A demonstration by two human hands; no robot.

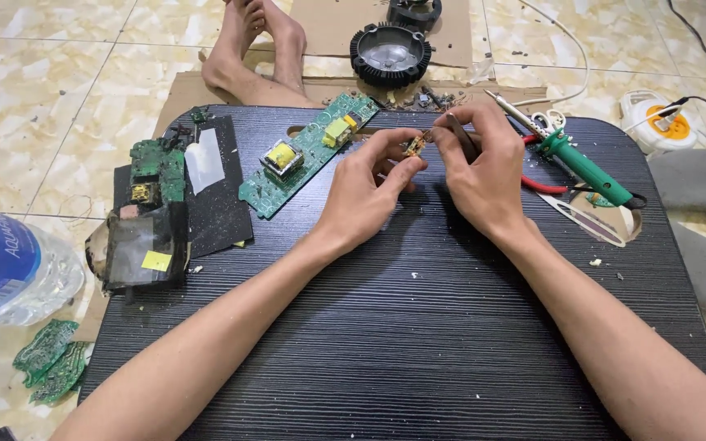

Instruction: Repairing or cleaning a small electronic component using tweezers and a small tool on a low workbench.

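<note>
Your left hand (367, 192) pinches a small part (415, 146) over the black table (418, 343); your right hand (475, 167) grips tweezers (461, 135) against it. A green board (308, 153) lies nearby, tiled floor (59, 90) around.

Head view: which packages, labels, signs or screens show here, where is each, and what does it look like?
Plastic water bottle: on the floor at the left edge, clear, blue wrap label with white lettering.
Yellow sticker: small square on the black casing at the table's left edge.
No signs or screens in view.
</note>
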